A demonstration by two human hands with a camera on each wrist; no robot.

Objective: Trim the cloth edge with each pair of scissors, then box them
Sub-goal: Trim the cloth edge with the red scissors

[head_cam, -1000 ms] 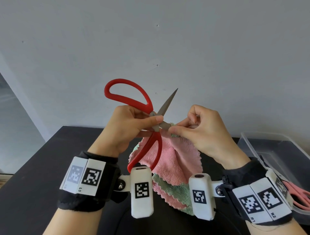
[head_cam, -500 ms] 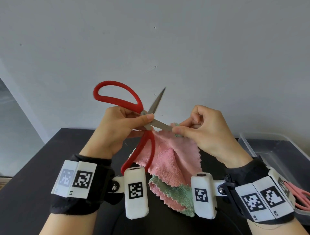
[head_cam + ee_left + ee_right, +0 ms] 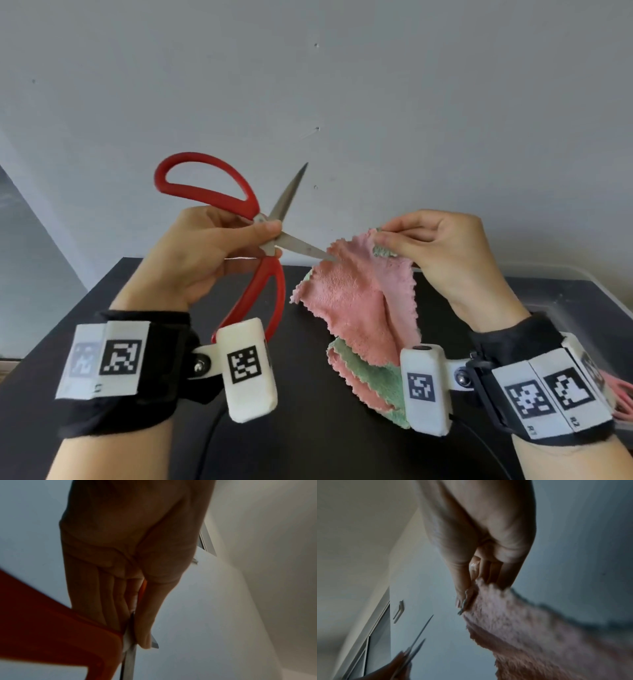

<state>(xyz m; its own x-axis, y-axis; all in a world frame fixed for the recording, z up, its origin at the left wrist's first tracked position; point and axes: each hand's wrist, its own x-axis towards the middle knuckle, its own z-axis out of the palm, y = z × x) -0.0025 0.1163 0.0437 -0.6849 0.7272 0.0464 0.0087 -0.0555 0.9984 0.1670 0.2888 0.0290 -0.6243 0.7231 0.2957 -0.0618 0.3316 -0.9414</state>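
My left hand [image 3: 219, 253] grips the big red-handled scissors [image 3: 260, 219] near the pivot, thumb on top, blades spread apart; one blade points up, the other tip touches the cloth edge. The left wrist view shows the same grip, with the scissors [image 3: 130, 639] between thumb and fingers. The right hand [image 3: 442, 253] pinches the top corner of a pink and green cloth [image 3: 363, 301], which hangs down over the black table [image 3: 68, 342]. In the right wrist view the cloth [image 3: 530, 635] hangs from the right hand [image 3: 481, 566] and the scissor blades [image 3: 419, 635] are at lower left.
A clear plastic box [image 3: 582, 291] stands at the right edge of the table, with pink scissors [image 3: 621, 394] in it, partly hidden behind my right wrist. A grey wall [image 3: 342, 85] rises behind the table. A black cable [image 3: 212, 445] runs near the front edge.
The hands have drawn apart: the left hand moved left with the scissors, the right hand moved right with the cloth. The lower blade now only touches the cloth's edge.
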